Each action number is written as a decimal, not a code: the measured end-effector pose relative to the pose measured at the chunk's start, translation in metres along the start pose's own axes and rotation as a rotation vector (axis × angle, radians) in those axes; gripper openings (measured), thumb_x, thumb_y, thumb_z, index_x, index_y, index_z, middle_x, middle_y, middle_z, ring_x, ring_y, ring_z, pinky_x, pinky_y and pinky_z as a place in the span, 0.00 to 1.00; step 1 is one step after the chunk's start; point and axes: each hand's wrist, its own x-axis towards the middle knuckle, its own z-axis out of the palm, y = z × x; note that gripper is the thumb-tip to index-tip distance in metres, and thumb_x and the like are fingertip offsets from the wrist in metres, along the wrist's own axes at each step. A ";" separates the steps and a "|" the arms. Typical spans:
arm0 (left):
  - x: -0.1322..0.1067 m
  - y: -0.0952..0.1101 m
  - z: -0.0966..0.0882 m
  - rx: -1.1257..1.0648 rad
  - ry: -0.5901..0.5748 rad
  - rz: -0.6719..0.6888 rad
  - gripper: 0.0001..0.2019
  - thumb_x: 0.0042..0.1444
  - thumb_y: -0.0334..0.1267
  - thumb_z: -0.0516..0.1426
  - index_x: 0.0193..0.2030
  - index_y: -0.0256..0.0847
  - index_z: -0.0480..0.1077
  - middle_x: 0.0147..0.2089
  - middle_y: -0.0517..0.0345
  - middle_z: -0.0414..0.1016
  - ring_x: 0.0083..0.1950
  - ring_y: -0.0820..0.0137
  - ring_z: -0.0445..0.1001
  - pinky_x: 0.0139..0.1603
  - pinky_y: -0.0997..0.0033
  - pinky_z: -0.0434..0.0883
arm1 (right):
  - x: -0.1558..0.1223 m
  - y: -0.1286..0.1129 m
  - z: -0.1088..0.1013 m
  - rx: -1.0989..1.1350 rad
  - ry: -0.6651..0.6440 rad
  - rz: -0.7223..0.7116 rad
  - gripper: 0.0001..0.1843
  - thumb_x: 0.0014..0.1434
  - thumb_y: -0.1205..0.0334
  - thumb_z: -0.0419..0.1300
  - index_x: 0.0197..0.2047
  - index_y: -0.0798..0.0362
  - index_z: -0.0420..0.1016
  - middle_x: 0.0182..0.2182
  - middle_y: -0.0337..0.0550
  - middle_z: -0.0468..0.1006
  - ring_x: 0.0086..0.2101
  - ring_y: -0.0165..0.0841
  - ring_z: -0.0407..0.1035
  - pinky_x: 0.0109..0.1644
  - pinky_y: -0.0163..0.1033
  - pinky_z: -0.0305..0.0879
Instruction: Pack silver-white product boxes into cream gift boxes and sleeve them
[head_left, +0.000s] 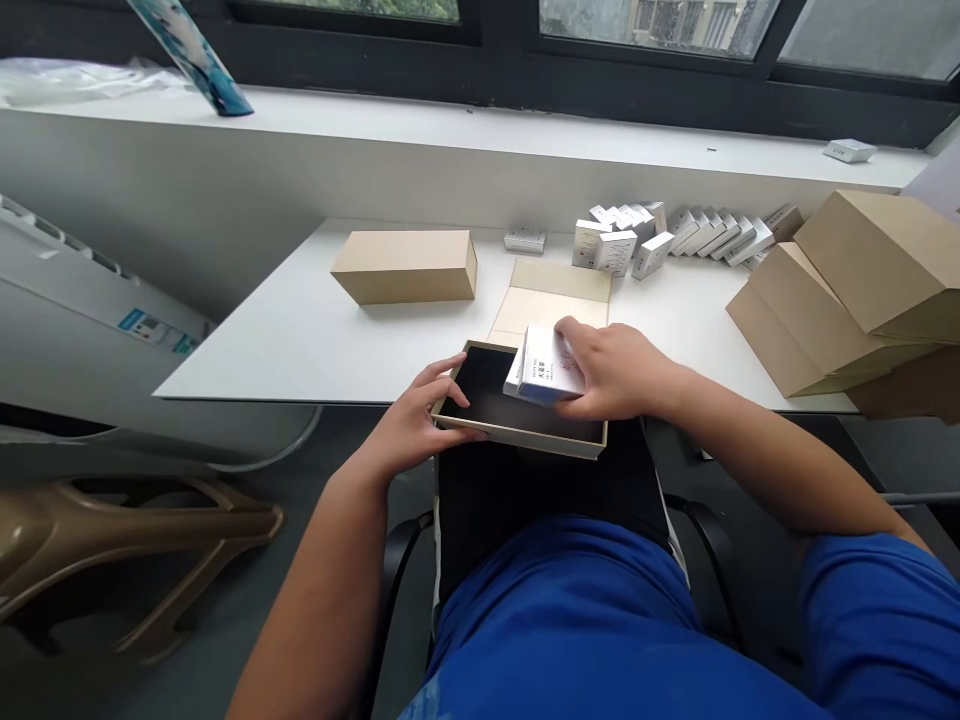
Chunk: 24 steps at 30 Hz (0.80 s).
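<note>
White carton (546, 365) lies under my spread right hand (619, 372), long axis 10 to 4 o'clock. My left hand (409, 425) grips the dark tray (480, 395) by its rim.

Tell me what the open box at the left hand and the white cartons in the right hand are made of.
The open box looks like matte kraft-coloured card, judging by its plain, unglossy rim; its black lining may be paper, but the look leaves that open. The white cartons under the right hand look like thin printed paperboard, with crisp folded edges and a smooth, possibly coated, finish.
</note>
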 end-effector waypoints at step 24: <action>-0.002 -0.007 0.009 0.021 0.086 0.063 0.34 0.46 0.75 0.69 0.28 0.43 0.68 0.79 0.42 0.65 0.70 0.47 0.75 0.73 0.45 0.73 | 0.024 -0.027 0.031 -0.215 -0.372 0.051 0.37 0.56 0.57 0.68 0.65 0.63 0.66 0.50 0.61 0.84 0.48 0.50 0.80 0.58 0.53 0.65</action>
